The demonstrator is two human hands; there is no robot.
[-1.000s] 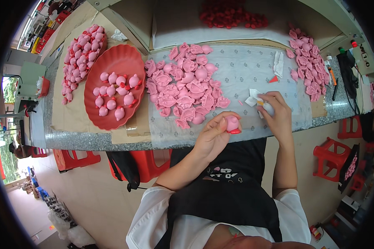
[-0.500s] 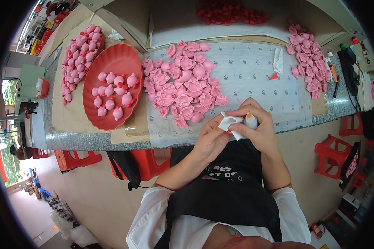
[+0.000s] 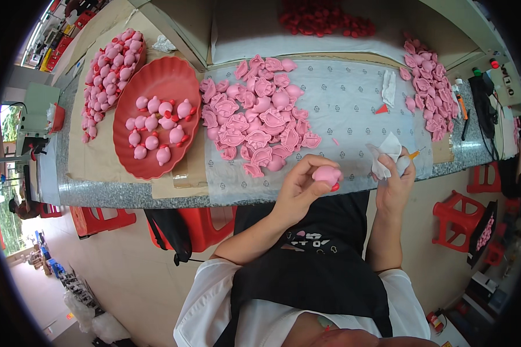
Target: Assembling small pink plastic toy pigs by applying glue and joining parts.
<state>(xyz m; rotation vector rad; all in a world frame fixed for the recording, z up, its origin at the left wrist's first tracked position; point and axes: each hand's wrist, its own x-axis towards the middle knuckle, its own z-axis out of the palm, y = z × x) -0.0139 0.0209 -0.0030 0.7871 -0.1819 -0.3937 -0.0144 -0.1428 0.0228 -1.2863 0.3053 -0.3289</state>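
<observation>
In my left hand, thumb and fingers close round a pink rounded piece with a small red part at its lower side. To the right, my right hand grips a crumpled white tissue together with a small white squeeze bottle; the bottle's yellow tip carries a thin needle pointing away to the right. Most of the bottle hides behind the fingers and the tissue. Left of my hands lies a heap of pink hollow moulded pieces, some showing their open undersides.
A red scalloped dish holds several pink pieces with red parts. Behind it is a pile of similar pieces. More pink pieces lie at the right, near a folded tissue and a red scrap. Red pieces sit under the shelf.
My hands have parted. The right has moved right with tissue and bottle, away from the left, where the pink piece now shows uncovered.
</observation>
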